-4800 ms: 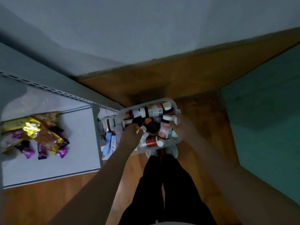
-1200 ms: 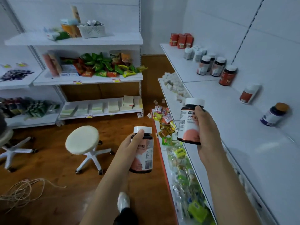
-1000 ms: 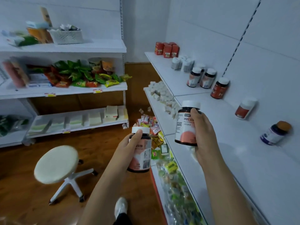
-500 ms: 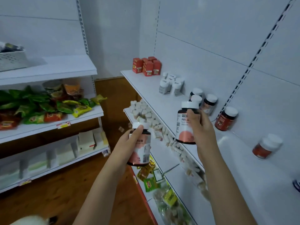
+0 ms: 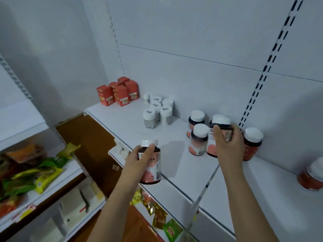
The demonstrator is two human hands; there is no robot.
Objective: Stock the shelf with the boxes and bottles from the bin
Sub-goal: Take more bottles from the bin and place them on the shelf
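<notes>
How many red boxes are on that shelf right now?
5 red boxes, clustered at the shelf's far left end: three in front, two behind. Others may be hidden behind them.

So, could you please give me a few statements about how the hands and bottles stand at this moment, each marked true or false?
1. The left hand holds a dark brown bottle with a white cap. True.
2. The right hand is empty. False: it grips a second dark white-capped bottle at the white top shelf.
3. The red cardboard boxes stand at the far left end of that shelf. True.
4. The small all-white bottles lie on their sides. False: they stand upright.
5. The left hand's bottle rests on the shelf. False: it is held in the air before the shelf edge.
</notes>
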